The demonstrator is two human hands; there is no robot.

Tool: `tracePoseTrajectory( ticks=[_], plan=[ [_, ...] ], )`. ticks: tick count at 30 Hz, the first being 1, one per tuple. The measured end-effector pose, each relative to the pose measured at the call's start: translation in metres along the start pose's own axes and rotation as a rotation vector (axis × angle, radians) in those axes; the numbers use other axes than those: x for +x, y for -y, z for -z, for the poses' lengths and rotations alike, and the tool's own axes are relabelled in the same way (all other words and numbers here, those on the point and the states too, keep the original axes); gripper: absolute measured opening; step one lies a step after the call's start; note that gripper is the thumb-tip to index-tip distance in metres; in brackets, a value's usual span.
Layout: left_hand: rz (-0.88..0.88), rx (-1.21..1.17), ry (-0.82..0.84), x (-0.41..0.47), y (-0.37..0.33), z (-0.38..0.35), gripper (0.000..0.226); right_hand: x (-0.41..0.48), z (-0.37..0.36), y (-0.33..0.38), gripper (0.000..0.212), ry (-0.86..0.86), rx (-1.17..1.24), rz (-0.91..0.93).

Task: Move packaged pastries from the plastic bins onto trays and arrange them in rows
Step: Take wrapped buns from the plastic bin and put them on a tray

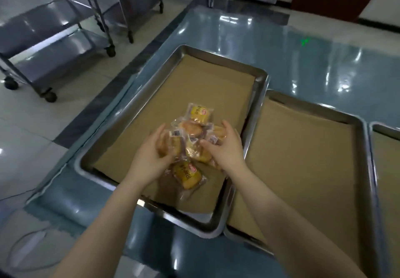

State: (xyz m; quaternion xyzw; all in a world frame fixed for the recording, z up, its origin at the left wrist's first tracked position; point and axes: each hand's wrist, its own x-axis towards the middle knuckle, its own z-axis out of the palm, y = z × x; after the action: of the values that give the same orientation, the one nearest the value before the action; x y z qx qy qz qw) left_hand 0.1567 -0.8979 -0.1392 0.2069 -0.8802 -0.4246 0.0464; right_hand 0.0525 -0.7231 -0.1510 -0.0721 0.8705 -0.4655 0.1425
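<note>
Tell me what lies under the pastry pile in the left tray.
Brown paper lining the steel tray lies under the pile. The left hand and right hand cover parts of it.

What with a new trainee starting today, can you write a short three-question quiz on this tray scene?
1. True or false: the packaged pastries lie in neat rows on the left tray.
2. What lines the trays? A foil; B brown paper; C cloth.
3. Fill in: the left hand and right hand both grip the ____.
Key: 1 false, they are piled; 2 B; 3 pastries.
</note>
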Motion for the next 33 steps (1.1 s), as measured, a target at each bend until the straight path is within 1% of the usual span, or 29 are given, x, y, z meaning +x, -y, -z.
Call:
tracePoseTrajectory(
  ticks=[2, 6, 8, 11, 14, 17, 22, 24, 28, 31, 33],
  plan=[
    [-0.066, -0.028, 0.041, -0.002, -0.009, 0.010, 0.082, -0.019, 0.005, 0.008, 0.089, -0.071, 0.002, 0.008],
    [-0.170, -0.083, 0.121, -0.006, -0.027, 0.017, 0.080, -0.057, 0.020, 0.012, 0.079, -0.125, 0.093, -0.020],
    [-0.247, -0.083, 0.176, -0.011, -0.037, 0.013, 0.077, -0.080, 0.028, 0.012, 0.072, -0.166, 0.087, -0.009],
    [-0.368, -0.099, 0.268, -0.024, -0.063, -0.005, 0.072, -0.112, 0.050, 0.005, 0.064, -0.238, 0.051, -0.038],
    [-0.515, -0.074, 0.351, -0.037, -0.105, -0.028, 0.068, -0.145, 0.088, -0.007, 0.052, -0.359, 0.006, -0.049],
    [-0.658, -0.029, 0.448, -0.059, -0.150, -0.054, 0.067, -0.186, 0.131, -0.023, 0.045, -0.502, 0.016, -0.088],
    [-0.830, -0.076, 0.605, -0.116, -0.220, -0.104, 0.057, -0.261, 0.204, -0.051, 0.030, -0.668, 0.028, -0.157],
    [-0.921, -0.078, 0.649, -0.140, -0.251, -0.125, 0.055, -0.289, 0.236, -0.063, 0.028, -0.749, -0.011, -0.158],
    [-1.040, -0.091, 0.673, -0.184, -0.313, -0.167, 0.053, -0.339, 0.305, -0.092, 0.031, -0.866, -0.079, -0.160],
    [-1.111, -0.103, 0.618, -0.219, -0.361, -0.208, 0.052, -0.370, 0.360, -0.119, 0.032, -0.905, -0.047, -0.131],
    [-1.114, -0.143, 0.580, -0.242, -0.391, -0.240, 0.050, -0.390, 0.397, -0.138, 0.029, -0.931, -0.058, -0.117]
  ],
)
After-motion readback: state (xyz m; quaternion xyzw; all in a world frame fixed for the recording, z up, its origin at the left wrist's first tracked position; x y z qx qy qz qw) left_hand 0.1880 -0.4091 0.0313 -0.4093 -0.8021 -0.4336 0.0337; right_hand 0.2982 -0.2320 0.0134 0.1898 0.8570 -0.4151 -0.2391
